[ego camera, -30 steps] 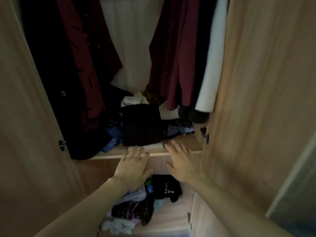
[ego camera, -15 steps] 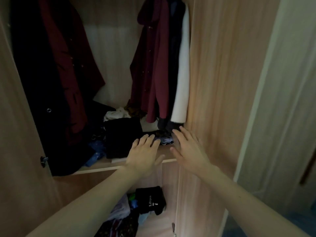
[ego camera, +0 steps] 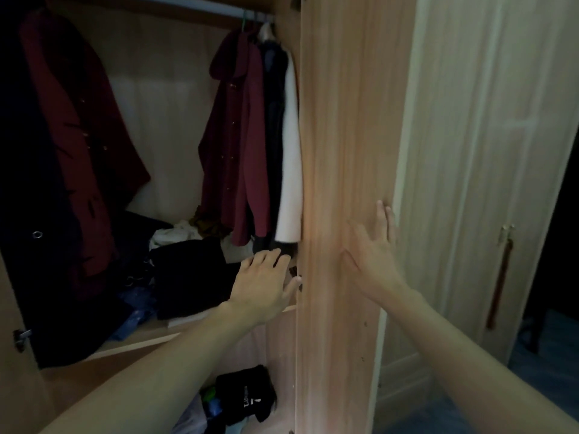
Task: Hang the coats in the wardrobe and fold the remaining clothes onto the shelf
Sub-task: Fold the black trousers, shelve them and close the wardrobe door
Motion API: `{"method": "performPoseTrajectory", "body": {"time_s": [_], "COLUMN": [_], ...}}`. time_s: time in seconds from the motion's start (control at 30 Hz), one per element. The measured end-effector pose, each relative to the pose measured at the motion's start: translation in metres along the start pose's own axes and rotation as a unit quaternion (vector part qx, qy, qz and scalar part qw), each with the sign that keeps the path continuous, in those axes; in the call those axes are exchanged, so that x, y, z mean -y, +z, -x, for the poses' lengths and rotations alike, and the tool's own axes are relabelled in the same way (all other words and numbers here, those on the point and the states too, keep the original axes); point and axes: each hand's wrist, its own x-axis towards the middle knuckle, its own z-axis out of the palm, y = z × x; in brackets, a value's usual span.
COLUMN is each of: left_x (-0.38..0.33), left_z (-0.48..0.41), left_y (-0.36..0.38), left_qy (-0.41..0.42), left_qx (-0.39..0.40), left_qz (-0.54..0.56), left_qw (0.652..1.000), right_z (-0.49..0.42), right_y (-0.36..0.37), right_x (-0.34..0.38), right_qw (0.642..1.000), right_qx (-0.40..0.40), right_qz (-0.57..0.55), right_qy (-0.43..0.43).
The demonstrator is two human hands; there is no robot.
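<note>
Closing the wardrobe: my right hand (ego camera: 372, 258), fingers spread flat, holding nothing, presses the door (ego camera: 341, 151); I keep my empty, loose-fingered left hand (ego camera: 263, 286) clear of its edge

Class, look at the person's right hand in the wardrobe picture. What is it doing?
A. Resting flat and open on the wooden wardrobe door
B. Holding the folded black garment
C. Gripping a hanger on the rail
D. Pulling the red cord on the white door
A: the right hand lies open, fingers spread, against the wooden wardrobe door, holding nothing.

Cream door (ego camera: 488, 151) w/ handle (ego camera: 498, 283), right.
</note>
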Motion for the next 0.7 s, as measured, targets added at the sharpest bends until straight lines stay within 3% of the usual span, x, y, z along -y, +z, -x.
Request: {"method": "performPoseTrajectory", "body": {"time_s": [0.2, 0.53, 0.7], "left_x": [-0.007, 0.014, 0.021], "left_z": [0.003, 0.015, 0.026], "left_y": [-0.002, 0.002, 0.007], "left_qy": [0.007, -0.038, -0.028], "left_qx": [-0.002, 0.005, 0.021], "left_qz": [0.009, 0.026, 0.000], "left_qw": [1.000, 0.999, 0.999], "right_z": [0.000, 0.001, 0.006], "right_y": [0.001, 0.006, 0.007], "right_x": [-0.013, -0.004, 0.009], "right_qw": [0.999, 0.998, 0.998], "right_qx": [-0.041, -0.011, -0.012], "right_qz": [-0.021, -0.001, 0.042], "right_qy": [0.006, 0.058, 0.045]}}
